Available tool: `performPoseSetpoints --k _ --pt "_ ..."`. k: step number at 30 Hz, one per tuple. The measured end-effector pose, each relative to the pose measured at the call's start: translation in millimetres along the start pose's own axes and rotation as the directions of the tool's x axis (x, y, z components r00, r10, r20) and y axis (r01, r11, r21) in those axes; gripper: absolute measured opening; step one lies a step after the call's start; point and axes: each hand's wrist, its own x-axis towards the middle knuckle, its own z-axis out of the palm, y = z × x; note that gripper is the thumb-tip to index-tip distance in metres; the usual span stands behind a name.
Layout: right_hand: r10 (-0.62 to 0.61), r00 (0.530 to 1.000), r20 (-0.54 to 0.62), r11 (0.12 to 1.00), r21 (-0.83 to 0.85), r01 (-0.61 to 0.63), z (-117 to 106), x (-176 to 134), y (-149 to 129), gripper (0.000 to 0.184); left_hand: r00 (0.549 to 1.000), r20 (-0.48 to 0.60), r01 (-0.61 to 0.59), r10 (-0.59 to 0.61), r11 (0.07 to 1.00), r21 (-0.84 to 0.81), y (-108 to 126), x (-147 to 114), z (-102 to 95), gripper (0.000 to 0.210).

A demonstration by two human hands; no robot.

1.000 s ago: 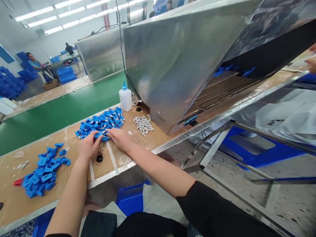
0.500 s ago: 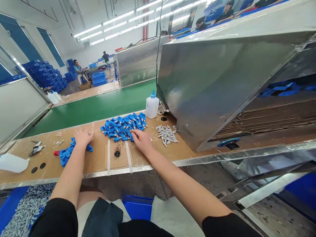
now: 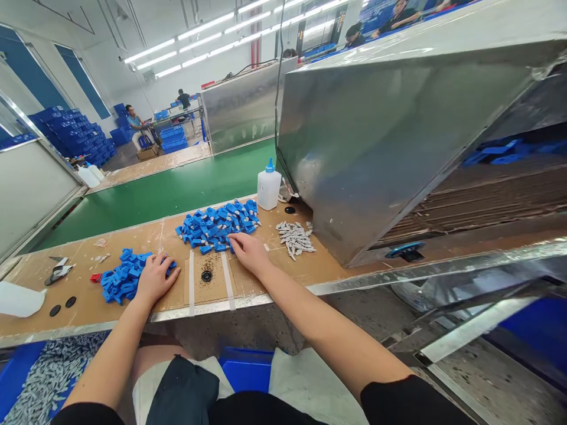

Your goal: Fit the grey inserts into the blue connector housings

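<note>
My left hand [image 3: 156, 277] lies at the right side of a pile of small blue plastic parts [image 3: 121, 277], fingers spread and curved over a few of them. A second pile of blue plastic parts with pale tips [image 3: 212, 224] lies farther back. At its front right edge is my right hand [image 3: 250, 254], thumb and fingers drawn together; whatever is between the fingertips is too small to make out. Between my hands, a black round piece [image 3: 206, 276] sits on a taped cardboard patch [image 3: 217, 289] among dark specks. Grey elongated parts [image 3: 296, 239] lie to the right.
A white bottle with a blue cap [image 3: 269, 188] stands behind the grey parts, beside a large metal housing [image 3: 390, 153]. Behind the bench runs a green conveyor belt [image 3: 177, 192]. Black discs [image 3: 71, 301] and a white bottle [image 3: 20, 299] lie left. Grey parts fill a blue bin [image 3: 13, 372] below.
My left hand has drawn back toward me and to the right across the left pile, uncovering more of its blue parts. My right hand stays at the back pile's edge. The view has shifted slightly.
</note>
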Motion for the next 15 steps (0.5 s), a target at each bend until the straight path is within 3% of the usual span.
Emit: performPoseSetpoints --k 5,8,11,15 --pt "-0.051 0.999 -0.001 0.997 -0.065 0.051 -12.1 -2.3 -10.2 0.021 0.988 -0.043 0.151 -0.15 0.988 0.018 -0.2 8.3 4.5 0.045" --pt "-0.019 0.999 -0.041 0.978 -0.209 0.01 -45.5 -19.8 -10.5 0.02 0.991 -0.068 0.11 -0.112 0.993 -0.038 -2.7 9.9 8.8 0.043" --pt "0.071 0.986 -0.15 0.916 -0.382 -0.124 -87.8 -49.5 -0.8 0.018 0.984 -0.166 0.04 -0.067 0.986 -0.159 -4.9 1.1 12.3 0.04" --pt "0.163 0.977 -0.136 0.796 -0.567 -0.212 -119.2 -74.5 19.2 0.015 0.981 -0.148 0.102 -0.126 0.981 -0.163 -4.6 -12.2 14.4 0.046"
